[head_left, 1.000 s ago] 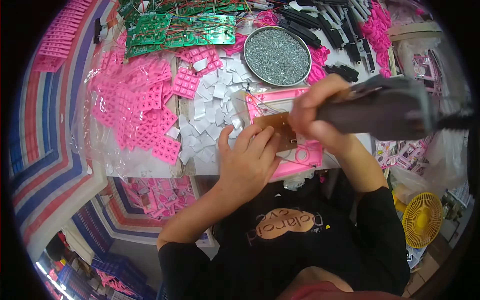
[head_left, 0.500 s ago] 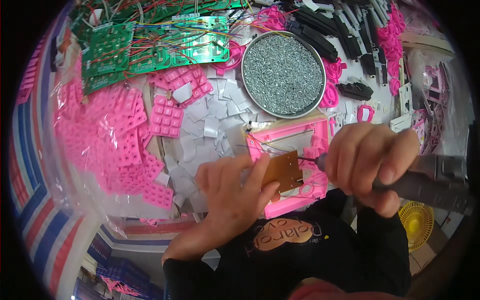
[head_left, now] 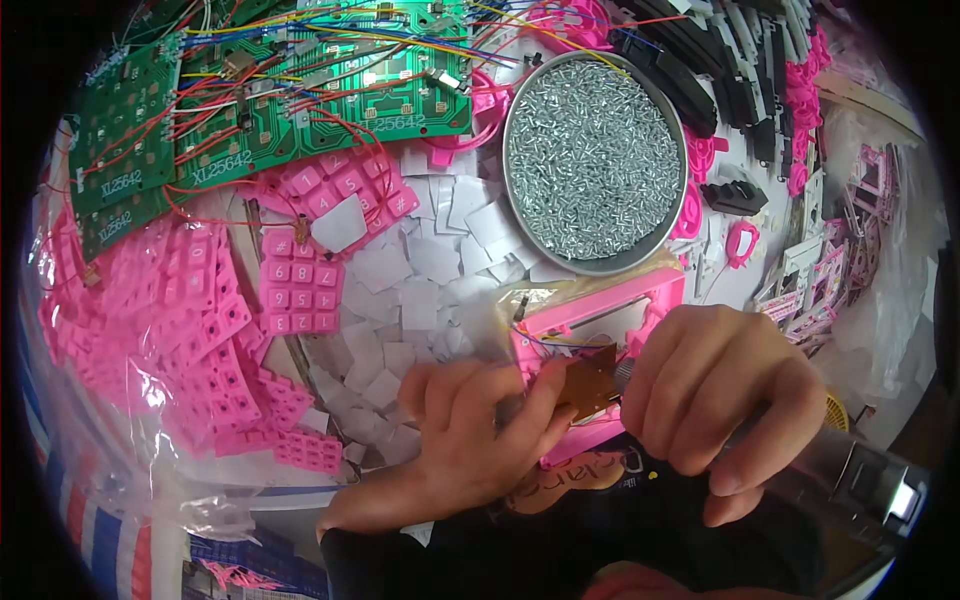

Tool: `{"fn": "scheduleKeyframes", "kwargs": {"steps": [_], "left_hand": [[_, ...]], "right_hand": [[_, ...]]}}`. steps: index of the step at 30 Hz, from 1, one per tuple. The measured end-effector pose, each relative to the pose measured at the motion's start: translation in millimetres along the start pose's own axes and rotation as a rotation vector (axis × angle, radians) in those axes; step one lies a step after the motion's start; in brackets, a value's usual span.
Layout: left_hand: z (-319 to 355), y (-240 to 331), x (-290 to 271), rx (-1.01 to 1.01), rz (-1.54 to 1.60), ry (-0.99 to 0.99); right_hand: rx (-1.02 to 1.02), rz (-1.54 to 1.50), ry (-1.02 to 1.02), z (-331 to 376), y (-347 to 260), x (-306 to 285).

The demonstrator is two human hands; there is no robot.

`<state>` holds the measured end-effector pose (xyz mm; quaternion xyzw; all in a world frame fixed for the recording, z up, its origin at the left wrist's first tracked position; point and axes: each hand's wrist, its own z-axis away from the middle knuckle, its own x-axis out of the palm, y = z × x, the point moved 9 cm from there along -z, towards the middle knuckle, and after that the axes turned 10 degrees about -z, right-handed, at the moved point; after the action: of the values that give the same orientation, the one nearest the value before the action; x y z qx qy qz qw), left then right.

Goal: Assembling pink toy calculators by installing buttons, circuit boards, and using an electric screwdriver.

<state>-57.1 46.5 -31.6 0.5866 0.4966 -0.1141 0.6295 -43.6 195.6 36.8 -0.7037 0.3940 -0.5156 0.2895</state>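
A brown circuit board (head_left: 592, 383) lies in a pink plastic housing (head_left: 600, 305) close in front of me. My left hand (head_left: 465, 430) holds the board, thumb and index finger closed at its left edge. My right hand (head_left: 720, 395) is wrapped round a dark electric screwdriver (head_left: 850, 482), whose grey nose points at the board's right side. The hand hides most of the tool, and I cannot see where the bit's tip touches. Thin wires run from the board's upper side.
Beyond the housing stands a round metal dish (head_left: 595, 165) full of small screws. Wired green circuit boards (head_left: 300, 110) are stacked at the far left, above pink rubber keypads (head_left: 300, 290). White paper pieces (head_left: 430, 260) lie mid-table; black plastic parts (head_left: 735, 198) sit at the right.
The view has shifted, so the table's things look larger and the housing lower. My right hand and the screwdriver have come closer over the board; the bit, seen before, is now hidden.
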Motion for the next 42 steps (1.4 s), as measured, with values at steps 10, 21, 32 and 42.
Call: {"fn": "scheduleKeyframes", "kwargs": {"steps": [10, 21, 32, 42], "left_hand": [[-0.9, 0.0, 0.4, 0.035, 0.054, 0.023], [-21.5, 10.6, -29.4, 0.094, 0.015, 0.091], [-135.9, 18.6, 15.7, 0.169, -0.564, 0.168], [-153.0, 33.2, 4.8, 0.198, -0.599, 0.246]], "right_hand": [[0.004, -0.006, -0.014, -0.3, -10.4, -0.9], [-0.160, 0.366, 0.199, 16.6, -62.2, -16.2], [-0.329, 0.198, 0.087, 26.5, -71.6, -13.4], [-0.213, 0.219, 0.511, 61.1, -71.3, -34.6]]}}
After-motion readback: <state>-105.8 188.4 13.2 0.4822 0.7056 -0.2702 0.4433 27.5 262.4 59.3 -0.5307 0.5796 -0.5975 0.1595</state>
